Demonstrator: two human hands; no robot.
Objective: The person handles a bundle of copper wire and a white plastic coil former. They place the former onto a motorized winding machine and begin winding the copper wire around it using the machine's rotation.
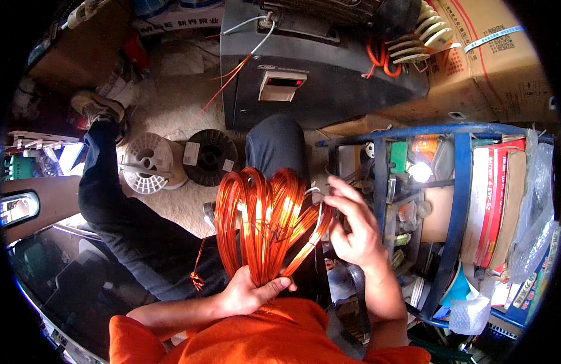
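Several looped bundles of copper-coloured enamelled wire, a coil set, stand over my lap. My left hand is closed round their gathered lower end, with the thumb across the front. To the right of the bundles is my right hand, its fingers partly bent and spread apart. Those fingertips are close to the rightmost bundle and a thin white tie at its edge; whether they touch is hard to tell. A loose wire end with a small tangle hangs at the left of the coils.
Ahead stands a dark machine housing with a small display. A white spool and a black spool are on the floor. At right, a blue metal rack holds boxes and small parts. A cardboard box is behind it.
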